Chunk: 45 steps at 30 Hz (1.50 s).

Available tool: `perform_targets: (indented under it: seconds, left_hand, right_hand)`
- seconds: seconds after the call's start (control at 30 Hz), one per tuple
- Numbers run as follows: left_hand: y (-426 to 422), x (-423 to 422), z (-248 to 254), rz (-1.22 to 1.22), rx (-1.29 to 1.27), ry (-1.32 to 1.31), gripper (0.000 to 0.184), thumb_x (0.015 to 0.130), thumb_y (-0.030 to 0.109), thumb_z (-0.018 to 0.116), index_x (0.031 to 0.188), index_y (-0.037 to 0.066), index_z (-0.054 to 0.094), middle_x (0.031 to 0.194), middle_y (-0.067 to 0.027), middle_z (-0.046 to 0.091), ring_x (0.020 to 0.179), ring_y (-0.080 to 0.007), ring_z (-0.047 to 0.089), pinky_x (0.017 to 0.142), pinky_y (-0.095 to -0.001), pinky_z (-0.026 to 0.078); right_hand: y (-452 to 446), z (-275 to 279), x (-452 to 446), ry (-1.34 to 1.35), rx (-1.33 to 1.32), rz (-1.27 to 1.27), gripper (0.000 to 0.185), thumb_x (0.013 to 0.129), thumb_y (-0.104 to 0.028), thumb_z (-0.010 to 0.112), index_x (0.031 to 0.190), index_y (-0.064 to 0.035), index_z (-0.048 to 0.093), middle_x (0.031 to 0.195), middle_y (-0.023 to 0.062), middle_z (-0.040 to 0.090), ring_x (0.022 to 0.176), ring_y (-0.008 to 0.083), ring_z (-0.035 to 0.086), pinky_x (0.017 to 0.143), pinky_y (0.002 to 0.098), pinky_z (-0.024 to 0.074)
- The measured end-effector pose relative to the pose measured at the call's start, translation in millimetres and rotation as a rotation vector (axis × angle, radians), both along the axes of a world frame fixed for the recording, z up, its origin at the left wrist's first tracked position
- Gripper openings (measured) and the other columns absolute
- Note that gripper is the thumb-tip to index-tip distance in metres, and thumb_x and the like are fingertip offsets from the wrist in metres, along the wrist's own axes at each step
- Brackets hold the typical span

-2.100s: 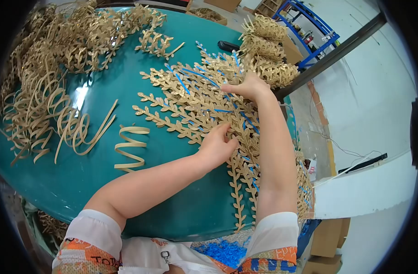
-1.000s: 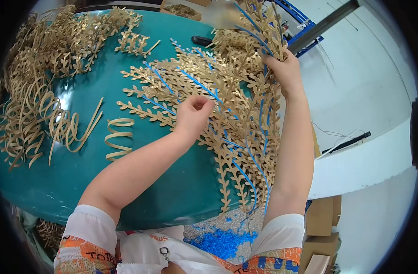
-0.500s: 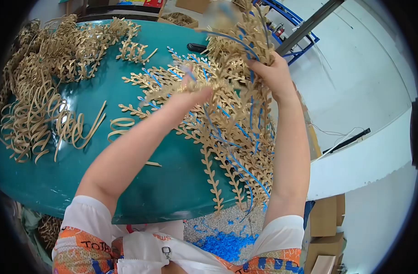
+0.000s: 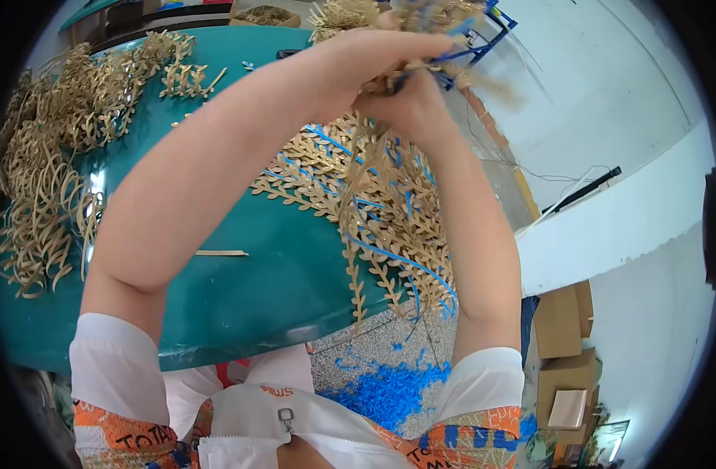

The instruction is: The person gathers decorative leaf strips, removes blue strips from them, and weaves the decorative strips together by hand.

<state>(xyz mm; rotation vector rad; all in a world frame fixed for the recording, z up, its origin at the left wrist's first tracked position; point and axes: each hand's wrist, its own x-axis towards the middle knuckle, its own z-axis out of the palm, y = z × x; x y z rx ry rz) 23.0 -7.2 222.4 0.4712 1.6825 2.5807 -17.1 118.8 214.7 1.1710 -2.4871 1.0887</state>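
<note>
Gold leaf-shaped trim strands (image 4: 397,184), mixed with thin blue strips, lie fanned over the right side of the green table and hang past its front edge. At the top of the view my right hand (image 4: 412,105) is closed round the gathered part of this bundle. My left hand (image 4: 401,51) reaches across above it, fingers pressed together over the bundle's upper end, close to a blue strip. Motion blurs the upper leaves and the left fingertips. My left forearm hides part of the table and the strands behind it.
More gold leaf trim (image 4: 100,98) and curled plain offcuts (image 4: 37,215) cover the left of the green table (image 4: 240,301). A dark object (image 4: 291,54) lies near the far edge. Blue scraps (image 4: 389,391) litter the floor. Cardboard boxes (image 4: 561,320) stand at the right.
My left hand has moved up and right, from the strands on the table to over the bundle. My right hand has shifted left with the gathered trim, whose top now blurs.
</note>
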Motion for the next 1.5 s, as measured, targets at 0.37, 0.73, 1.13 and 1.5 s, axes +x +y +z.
perform_targets:
  seconds: [0.37, 0.73, 1.13, 1.5]
  left_hand:
    - [58, -61, -99, 0.259, -0.614, 0.206, 0.058, 0.081, 0.038, 0.053, 0.126, 0.007, 0.036, 0.115, -0.0125, 0.049, 0.103, -0.0212, 0.050, 0.086, -0.0340, 0.040]
    - [101, -123, -53, -0.153, 0.549, -0.430, 0.075, 0.081, 0.049, 0.046, 0.131, 0.006, 0.011, 0.130, -0.0268, 0.021, 0.121, -0.0390, 0.024, 0.098, -0.0506, 0.021]
    - [85, -72, -13, -0.051, -0.168, 0.291, 0.038, 0.089, 0.032, 0.037, 0.116, 0.006, 0.036, 0.114, -0.0108, 0.035, 0.103, -0.0269, 0.031, 0.087, -0.0368, 0.028]
    - [126, -85, -135, 0.364, -1.057, 0.614, 0.043, 0.089, 0.037, 0.033, 0.120, 0.009, 0.043, 0.124, -0.0166, 0.039, 0.119, -0.0291, 0.034, 0.098, -0.0388, 0.027]
  right_hand:
    - [142, 59, 9, -0.201, -0.697, -0.105, 0.034, 0.067, -0.003, 0.063, 0.099, 0.0019, 0.053, 0.081, 0.0111, 0.061, 0.074, 0.0180, 0.059, 0.067, 0.0285, 0.0470]
    - [133, 64, 46, -0.229, -0.619, 0.052, 0.065, 0.065, -0.003, 0.059, 0.125, -0.0007, 0.033, 0.077, 0.0097, 0.057, 0.071, 0.0182, 0.057, 0.071, 0.0290, 0.0462]
    - [89, 55, 3, -0.152, -0.382, -0.057, 0.039, 0.060, -0.010, 0.068, 0.096, -0.0005, 0.057, 0.083, 0.0062, 0.060, 0.073, 0.0152, 0.054, 0.064, 0.0260, 0.0419]
    - [203, 72, 26, -0.246, -0.715, -0.227, 0.017, 0.070, -0.011, 0.060, 0.081, 0.0030, 0.060, 0.075, 0.0109, 0.062, 0.070, 0.0182, 0.058, 0.065, 0.0277, 0.0470]
